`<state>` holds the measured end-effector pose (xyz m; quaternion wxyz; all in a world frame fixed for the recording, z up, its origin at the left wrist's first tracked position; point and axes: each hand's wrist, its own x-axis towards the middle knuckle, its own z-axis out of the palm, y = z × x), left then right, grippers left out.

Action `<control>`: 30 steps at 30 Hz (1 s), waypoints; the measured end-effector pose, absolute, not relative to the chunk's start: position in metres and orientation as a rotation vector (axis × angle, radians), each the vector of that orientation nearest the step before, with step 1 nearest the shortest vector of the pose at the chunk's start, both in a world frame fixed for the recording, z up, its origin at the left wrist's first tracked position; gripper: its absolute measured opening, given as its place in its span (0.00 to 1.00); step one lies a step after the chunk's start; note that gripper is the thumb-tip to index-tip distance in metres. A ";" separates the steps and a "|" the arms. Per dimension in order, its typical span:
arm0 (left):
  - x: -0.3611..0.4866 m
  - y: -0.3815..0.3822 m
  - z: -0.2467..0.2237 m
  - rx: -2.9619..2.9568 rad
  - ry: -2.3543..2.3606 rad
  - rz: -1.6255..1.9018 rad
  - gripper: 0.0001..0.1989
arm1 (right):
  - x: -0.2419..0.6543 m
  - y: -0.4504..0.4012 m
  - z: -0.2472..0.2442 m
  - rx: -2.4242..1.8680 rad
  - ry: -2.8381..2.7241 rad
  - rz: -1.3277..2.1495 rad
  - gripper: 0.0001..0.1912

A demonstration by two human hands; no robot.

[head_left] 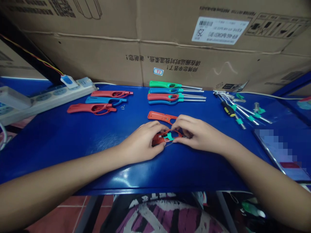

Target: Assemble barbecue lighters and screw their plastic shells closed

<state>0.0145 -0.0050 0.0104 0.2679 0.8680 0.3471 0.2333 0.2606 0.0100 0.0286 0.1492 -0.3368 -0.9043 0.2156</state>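
Observation:
Between my hands lies an open red lighter casing half [157, 140], with a teal trigger [169, 136] and thin wires showing inside it. My left hand [142, 140] grips the casing's left end between thumb and fingers. At its right end, my right hand [200, 133] has its fingertips closed around the casing and the parts there; those fingers partly hide what they pinch. Just behind lies the matching orange-red casing half [159, 115], its right end covered by my right hand.
Several long-nosed lighters [162, 91] lie at the back, and red and blue lighter casings [91, 109] with small screws [123, 107] at left. A power strip [48, 98] stands far left. Metal tubes [247, 115], a screwdriver [227, 109] and a tablet-like device [284, 158] lie right. A cardboard box [97, 55] rises behind.

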 end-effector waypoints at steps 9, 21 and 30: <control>0.020 -0.009 0.014 2.242 1.012 0.659 0.12 | 0.258 0.009 0.031 -0.964 -2.617 0.586 0.13; 0.018 -0.011 0.011 2.509 0.907 0.633 0.13 | 0.259 0.009 0.029 -1.003 -2.624 0.601 0.13; 0.020 -0.010 0.012 2.534 0.934 0.605 0.10 | 0.259 0.011 0.027 -0.992 -2.642 0.606 0.11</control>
